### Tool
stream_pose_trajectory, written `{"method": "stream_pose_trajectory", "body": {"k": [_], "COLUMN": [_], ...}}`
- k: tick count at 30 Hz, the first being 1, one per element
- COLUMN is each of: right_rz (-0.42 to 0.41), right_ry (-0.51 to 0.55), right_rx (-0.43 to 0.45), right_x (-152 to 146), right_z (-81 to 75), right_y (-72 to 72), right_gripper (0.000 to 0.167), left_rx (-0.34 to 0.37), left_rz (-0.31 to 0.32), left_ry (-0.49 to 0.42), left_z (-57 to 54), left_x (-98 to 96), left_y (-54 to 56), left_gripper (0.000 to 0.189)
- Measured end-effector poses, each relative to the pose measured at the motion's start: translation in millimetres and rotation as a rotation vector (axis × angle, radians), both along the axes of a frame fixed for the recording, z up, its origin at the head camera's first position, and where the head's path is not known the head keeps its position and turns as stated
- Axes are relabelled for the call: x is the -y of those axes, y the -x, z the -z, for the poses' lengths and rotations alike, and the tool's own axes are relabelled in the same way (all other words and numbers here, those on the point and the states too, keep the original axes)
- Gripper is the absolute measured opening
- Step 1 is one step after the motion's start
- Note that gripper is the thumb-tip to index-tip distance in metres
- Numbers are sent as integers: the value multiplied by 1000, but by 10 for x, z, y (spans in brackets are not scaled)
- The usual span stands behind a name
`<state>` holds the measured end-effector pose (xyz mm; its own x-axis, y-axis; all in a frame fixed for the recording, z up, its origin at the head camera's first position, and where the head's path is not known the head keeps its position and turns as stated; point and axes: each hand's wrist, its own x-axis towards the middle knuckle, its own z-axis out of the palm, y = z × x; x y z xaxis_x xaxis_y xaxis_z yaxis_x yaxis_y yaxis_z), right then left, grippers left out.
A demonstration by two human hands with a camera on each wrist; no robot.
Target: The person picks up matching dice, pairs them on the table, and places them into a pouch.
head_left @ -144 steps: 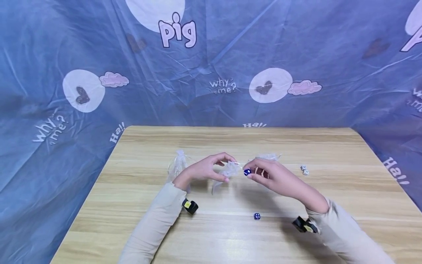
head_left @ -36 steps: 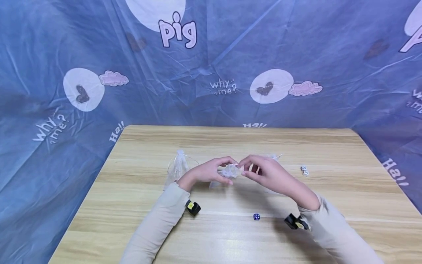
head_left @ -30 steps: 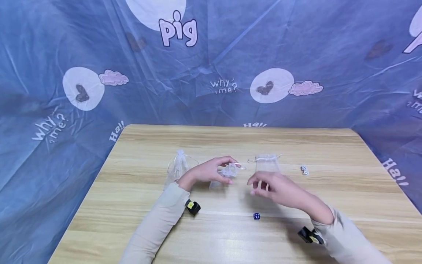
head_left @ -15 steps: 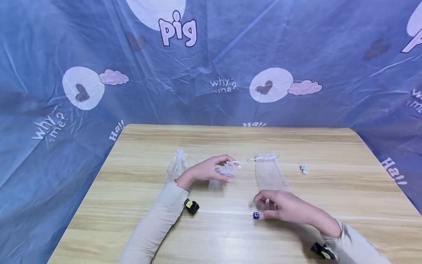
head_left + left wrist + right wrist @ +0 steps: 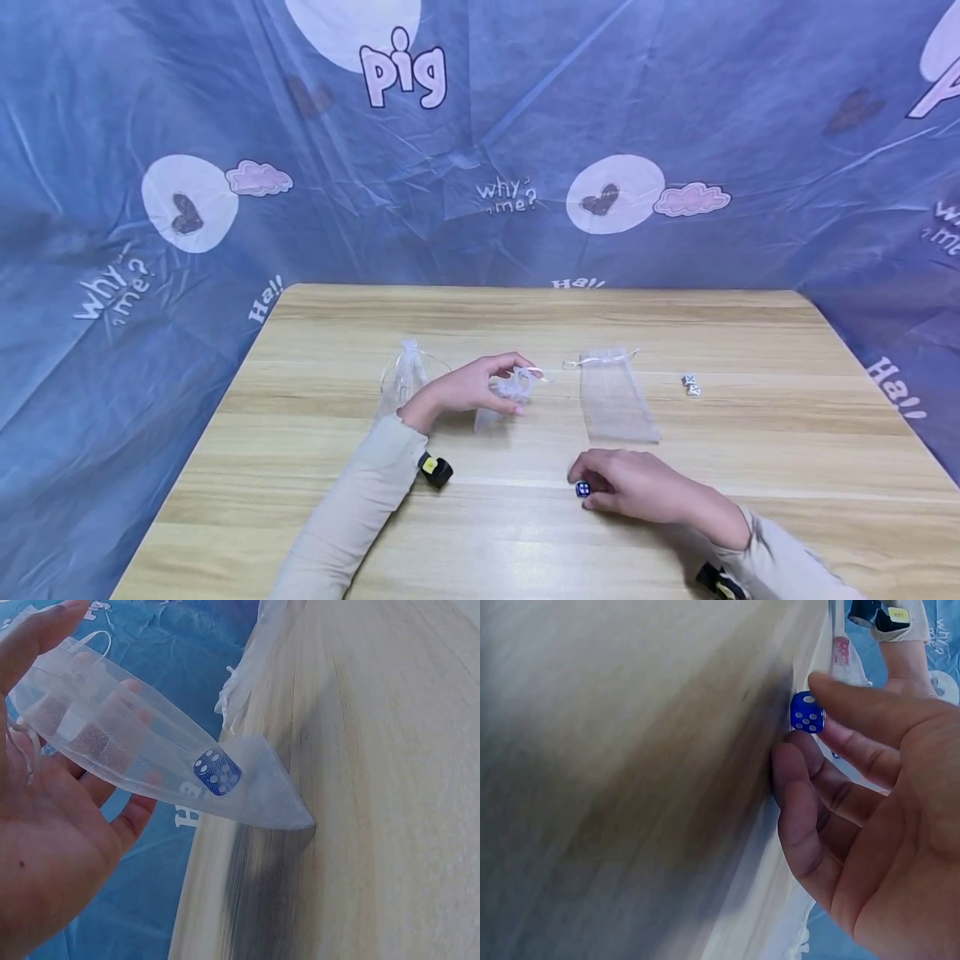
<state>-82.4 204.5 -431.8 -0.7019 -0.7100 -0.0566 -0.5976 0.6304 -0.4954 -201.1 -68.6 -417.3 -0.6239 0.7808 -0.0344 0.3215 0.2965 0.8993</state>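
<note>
Glare whitens the table (image 5: 502,542); both wrist views look dimmer.

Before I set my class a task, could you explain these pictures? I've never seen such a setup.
There is no machine: a person's bare left hand and right hand work. The wide picture is from a camera on the head; the two close-ups are from a wrist camera on each arm.

The left hand holds a sheer bag with a blue die inside. The right hand pinches a second blue die at the wooden table's surface.

Also there: a flat bag, another bag partly behind the left arm, and two white dice.
</note>
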Motion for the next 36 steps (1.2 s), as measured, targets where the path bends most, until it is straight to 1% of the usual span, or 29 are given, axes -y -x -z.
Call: {"method": "stream_pose_trajectory", "body": {"k": [2, 6, 10, 13, 18, 23, 27, 29, 31, 36], "right_rz": [0, 3, 9, 21, 60, 96, 104, 99, 94, 88], "right_ry": [-8, -10, 24, 57, 81, 96, 111, 119, 126, 137], "right_rx": [-26, -24, -26, -39, -93, -147, -220, -241, -252, -257], "right_x": [8, 5, -19, -33, -5, 125, 273, 343, 407, 526], "right_z": [2, 0, -36, -127, -350, -607, -770, -822, -861, -889], "right_y": [4, 12, 35, 77, 192, 345, 454, 493, 527, 616], "right_gripper": [19, 17, 17, 18, 20, 15, 15, 17, 18, 18], "left_rx": [2, 8, 17, 18, 28, 32, 18, 17, 35, 73], "left_rz": [1, -1, -7, -7, -1, 3, 12, 13, 14, 11], "left_ry": [-2, -7, -4, -6, -19, -20, -13, -11, -17, -18], "left_z": [10, 23, 24, 22, 21, 15, 15, 18, 21, 20], "left_x": [-2, -2, 1, 5, 11, 9, 7, 7, 7, 7], "left_y": [5, 8, 8, 6, 7, 10, 12, 13, 13, 16], "left_gripper": [51, 52, 53, 54, 54, 53, 54, 55, 55, 52]}}
